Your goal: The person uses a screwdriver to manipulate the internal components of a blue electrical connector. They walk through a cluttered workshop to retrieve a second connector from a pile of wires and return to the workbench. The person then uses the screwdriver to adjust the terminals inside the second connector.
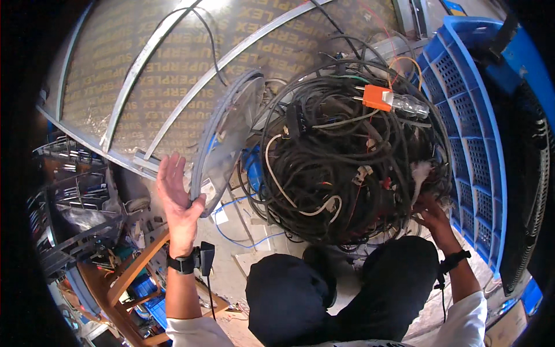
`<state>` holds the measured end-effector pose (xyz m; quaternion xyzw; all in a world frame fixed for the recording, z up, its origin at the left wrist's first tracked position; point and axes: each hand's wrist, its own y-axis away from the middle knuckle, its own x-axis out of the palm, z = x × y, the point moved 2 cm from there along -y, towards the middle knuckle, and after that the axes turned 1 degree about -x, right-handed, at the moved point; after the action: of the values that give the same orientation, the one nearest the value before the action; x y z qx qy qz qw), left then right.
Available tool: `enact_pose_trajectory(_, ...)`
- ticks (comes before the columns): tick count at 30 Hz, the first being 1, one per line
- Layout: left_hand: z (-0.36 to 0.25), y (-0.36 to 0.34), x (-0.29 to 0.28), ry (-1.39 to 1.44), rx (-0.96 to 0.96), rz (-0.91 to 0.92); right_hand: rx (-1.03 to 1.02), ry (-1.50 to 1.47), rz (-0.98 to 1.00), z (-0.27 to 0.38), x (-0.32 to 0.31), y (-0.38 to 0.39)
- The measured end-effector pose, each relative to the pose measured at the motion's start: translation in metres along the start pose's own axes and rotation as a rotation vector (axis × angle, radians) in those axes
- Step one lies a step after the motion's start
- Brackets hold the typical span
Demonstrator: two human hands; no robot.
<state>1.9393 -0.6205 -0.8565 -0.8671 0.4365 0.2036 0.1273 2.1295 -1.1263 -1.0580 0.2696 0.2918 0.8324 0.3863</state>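
Rows of repeated yellowish capital lettering across the large brown panel at upper left.

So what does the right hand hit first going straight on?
The right hand would likely meet the tangled black cables first; it looks close to their edge already, though depth is unclear.

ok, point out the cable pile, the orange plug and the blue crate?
Cable pile (pixel 341 156): head view, on the black cables mid-heap.
Orange plug (pixel 376 98): head view, on its orange body.
Blue crate (pixel 493 144): head view, on its rim.
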Motion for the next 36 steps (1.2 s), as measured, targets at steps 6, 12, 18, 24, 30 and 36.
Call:
enact_pose_trajectory(6, -0.002, -0.001, -0.004, 0.053, -0.045, -0.066, -0.022, 0.109, -0.023, -0.003, -0.002, 0.004)
enact_pose_trajectory(12, 0.002, -0.010, -0.023, 0.219, -0.139, -0.089, 0.004, 0.030, -0.111, -0.007, -0.007, 0.017)
enact_pose_trajectory(18, 0.012, 0.000, -0.029, 0.272, -0.179, -0.029, 0.033, 0.017, -0.152, -0.005, -0.011, 0.027)
enact_pose_trajectory(24, 0.002, 0.014, 0.020, 0.122, -0.128, 0.087, 0.041, 0.026, -0.156, -0.004, -0.014, 0.034)
enact_pose_trajectory(30, -0.011, 0.033, 0.084, -0.015, -0.072, 0.137, 0.051, 0.063, -0.135, -0.003, -0.013, 0.042)
enact_pose_trajectory(36, 0.008, 0.054, 0.119, -0.190, -0.015, 0.283, 0.051, 0.020, -0.127, -0.014, -0.020, 0.052)
